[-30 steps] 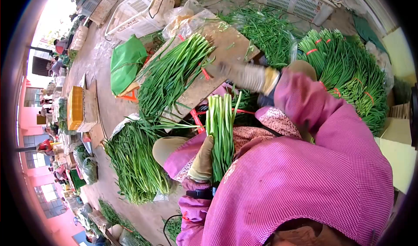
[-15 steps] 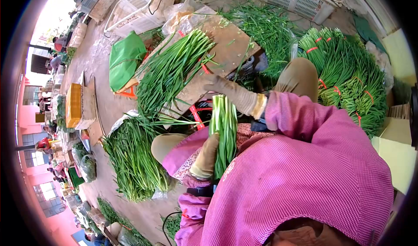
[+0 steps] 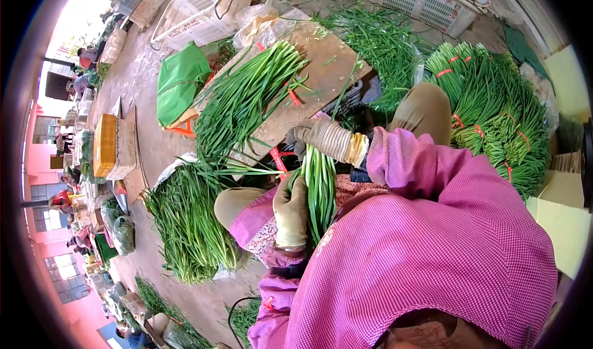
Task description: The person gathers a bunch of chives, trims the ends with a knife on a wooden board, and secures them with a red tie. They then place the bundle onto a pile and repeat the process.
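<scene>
A bunch of garlic chives lies across my lap, pale stem ends pointing away from me. My right hand, in a worn beige glove, is closed around its stem end. My left hand, also gloved, is at the bunch's left side with fingers curled on some of the chives; its fingertips are partly hidden. Just beyond, a loose pile of chives rests on a wooden board. Red ties hang at the board's near edge, close to both hands.
More chives lie on the ground to the left. Bunches with red bands are stacked at right. Loose leaves cover the floor behind the board. A green bag and white crates stand farther off; people work at far left.
My left hand has moved up along the bunch toward its stem end, turning so its fingers curl. My right hand has come down over the stem ends, which it now covers.
</scene>
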A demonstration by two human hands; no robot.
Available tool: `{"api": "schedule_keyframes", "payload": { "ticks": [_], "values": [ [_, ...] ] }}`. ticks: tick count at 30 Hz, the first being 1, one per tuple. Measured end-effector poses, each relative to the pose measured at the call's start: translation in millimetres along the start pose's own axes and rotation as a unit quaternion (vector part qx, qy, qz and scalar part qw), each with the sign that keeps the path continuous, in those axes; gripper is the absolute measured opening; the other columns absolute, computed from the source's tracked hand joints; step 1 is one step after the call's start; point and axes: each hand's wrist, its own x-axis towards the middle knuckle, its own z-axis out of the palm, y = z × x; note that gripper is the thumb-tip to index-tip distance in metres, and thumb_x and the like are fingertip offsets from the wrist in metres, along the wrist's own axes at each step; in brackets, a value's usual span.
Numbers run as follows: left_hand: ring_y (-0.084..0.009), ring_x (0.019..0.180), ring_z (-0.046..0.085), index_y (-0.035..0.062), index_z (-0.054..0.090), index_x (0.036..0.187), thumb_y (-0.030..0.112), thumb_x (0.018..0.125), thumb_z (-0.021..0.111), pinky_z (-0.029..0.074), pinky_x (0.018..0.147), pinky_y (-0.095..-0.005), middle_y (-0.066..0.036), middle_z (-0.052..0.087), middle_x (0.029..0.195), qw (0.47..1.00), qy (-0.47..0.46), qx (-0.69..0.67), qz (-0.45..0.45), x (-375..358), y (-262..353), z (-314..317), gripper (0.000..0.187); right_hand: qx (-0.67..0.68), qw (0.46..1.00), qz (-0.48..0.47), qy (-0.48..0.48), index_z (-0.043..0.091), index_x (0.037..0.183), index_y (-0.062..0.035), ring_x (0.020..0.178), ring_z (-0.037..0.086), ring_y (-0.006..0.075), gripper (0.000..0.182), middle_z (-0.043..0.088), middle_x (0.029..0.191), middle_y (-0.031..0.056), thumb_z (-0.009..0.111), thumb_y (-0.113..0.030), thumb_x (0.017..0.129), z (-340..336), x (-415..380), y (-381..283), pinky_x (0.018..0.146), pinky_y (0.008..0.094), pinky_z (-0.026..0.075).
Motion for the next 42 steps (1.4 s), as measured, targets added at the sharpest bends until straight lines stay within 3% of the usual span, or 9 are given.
{"api": "schedule_keyframes", "payload": {
  "ticks": [10, 15, 21, 25, 29, 34, 38, 39, 42],
  "values": [
    [-0.0113, 0.071, 0.060, 0.0026, 0.062, 0.104, 0.017, 0.094, 0.065, 0.051, 0.066, -0.0241, -0.003, 0.066, 0.089, 0.998, 0.026, -0.051, -0.016, 12, 4, -2, 0.018, -0.087, 0.994, 0.058, 0.025, 0.066, 0.106, -0.0010, 0.075, 0.068, 0.0181, 0.028, 0.071, 0.089, 0.0109, 0.047, -0.022, 0.101, 0, 3, 25, 0.083, 0.0308, 0.050],
    [-0.0098, 0.075, 0.059, 0.0031, 0.060, 0.105, 0.020, 0.095, 0.065, 0.050, 0.069, -0.0244, -0.003, 0.064, 0.089, 0.999, -0.013, -0.032, -0.006, 23, -7, -1, 0.020, -0.206, 0.976, -0.072, 0.013, 0.063, 0.111, -0.0010, 0.081, 0.065, 0.0165, 0.028, 0.067, 0.090, 0.0072, 0.048, -0.022, 0.101, 8, 3, 23, 0.074, 0.0286, 0.050],
    [-0.0263, 0.119, 0.051, -0.0004, 0.014, 0.151, 0.037, 0.079, 0.080, 0.042, 0.103, -0.0343, -0.017, 0.049, 0.132, 0.980, -0.120, 0.145, -0.068, 0, 6, -13, 0.104, 0.001, 0.992, 0.097, 0.077, 0.067, 0.103, -0.0016, 0.068, 0.059, 0.0168, 0.029, 0.063, 0.075, 0.0066, 0.053, -0.026, 0.097, 23, 4, 13, 0.065, 0.0300, 0.049],
    [-0.0194, 0.099, 0.061, 0.0015, 0.052, 0.128, 0.021, 0.088, 0.073, 0.050, 0.090, -0.0336, -0.007, 0.063, 0.115, 0.959, -0.207, 0.104, -0.162, 1, -20, -12, 0.049, -0.130, 0.987, 0.091, 0.012, 0.068, 0.105, -0.0051, 0.069, 0.058, 0.0164, 0.027, 0.063, 0.075, 0.0063, 0.054, -0.026, 0.096, 39, 2, -9, 0.066, 0.0299, 0.048],
    [-0.0156, 0.096, 0.062, 0.0013, 0.059, 0.120, 0.016, 0.092, 0.065, 0.050, 0.087, -0.0311, -0.006, 0.064, 0.112, 0.950, -0.219, 0.024, -0.221, -3, -7, -10, 0.032, -0.028, 0.993, 0.111, 0.007, 0.067, 0.104, -0.0019, 0.067, 0.060, 0.0150, 0.030, 0.067, 0.077, 0.0082, 0.052, -0.027, 0.098, 43, 11, -1, 0.063, 0.0299, 0.049],
    [-0.0137, 0.100, 0.061, 0.0027, 0.061, 0.118, 0.011, 0.095, 0.056, 0.050, 0.087, -0.0274, -0.005, 0.063, 0.113, 0.934, -0.299, 0.123, -0.150, 5, 3, -25, 0.025, 0.032, 0.996, 0.071, -0.030, 0.067, 0.099, -0.0056, 0.062, 0.060, 0.0197, 0.026, 0.065, 0.071, 0.0088, 0.053, -0.028, 0.097, 35, 23, -25, 0.061, 0.0324, 0.049],
    [-0.0161, 0.099, 0.061, 0.0028, 0.059, 0.121, 0.014, 0.094, 0.060, 0.053, 0.084, -0.0276, -0.005, 0.062, 0.105, 0.930, -0.252, 0.263, -0.053, -6, 42, -25, 0.029, 0.020, 0.990, 0.020, 0.135, 0.066, 0.097, -0.0063, 0.048, 0.047, 0.0159, 0.027, 0.049, 0.056, 0.0017, 0.052, -0.030, 0.095, -22, 51, -67, 0.048, 0.0308, 0.040],
    [-0.0208, 0.101, 0.062, 0.0030, 0.057, 0.125, 0.010, 0.091, 0.062, 0.055, 0.084, -0.0314, -0.009, 0.063, 0.109, 0.963, -0.180, 0.039, -0.197, -8, 55, -31, 0.035, 0.058, 0.985, 0.027, 0.159, 0.066, 0.096, -0.0073, 0.050, 0.049, 0.0160, 0.026, 0.051, 0.058, 0.0022, 0.052, -0.029, 0.094, -46, 64, -60, 0.048, 0.0312, 0.041],
    [-0.0231, 0.080, 0.066, -0.0049, 0.053, 0.119, 0.009, 0.082, 0.067, 0.057, 0.073, -0.0329, -0.015, 0.062, 0.100, 0.995, -0.058, 0.058, -0.062, -19, 131, -45, 0.042, -0.032, 0.980, 0.084, 0.177, 0.067, 0.095, -0.0065, 0.055, 0.055, 0.0197, 0.026, 0.058, 0.063, 0.0061, 0.051, -0.027, 0.094, -89, 83, -54, 0.054, 0.0343, 0.046]
  ]
}}
